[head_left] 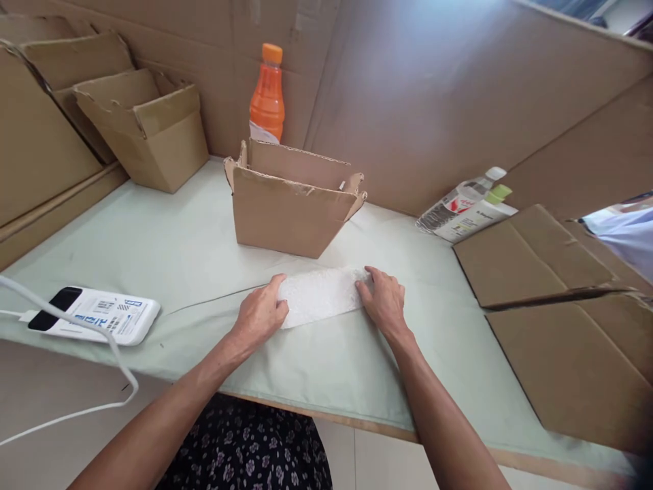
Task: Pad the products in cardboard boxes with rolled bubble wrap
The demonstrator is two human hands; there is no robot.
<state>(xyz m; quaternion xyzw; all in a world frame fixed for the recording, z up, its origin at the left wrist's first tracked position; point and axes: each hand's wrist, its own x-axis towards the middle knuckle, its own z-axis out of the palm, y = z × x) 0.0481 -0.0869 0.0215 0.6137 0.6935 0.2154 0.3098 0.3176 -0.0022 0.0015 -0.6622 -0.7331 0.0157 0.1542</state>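
A folded white cloth [319,295] lies flat on the pale green table top [168,252], just in front of an open cardboard box [286,211]. My left hand [261,314] grips the cloth's left end, thumb on top. My right hand [383,299] presses on its right end with the fingers bent over the edge. Both forearms reach in from the near edge of the table.
An orange drink bottle [266,95] stands behind the box. Open cardboard boxes [147,129] sit at the back left. A white power bank [96,314] with a cable lies at the left. Flat cardboard [561,313] and lying bottles [466,204] are at the right. Cardboard walls surround the table.
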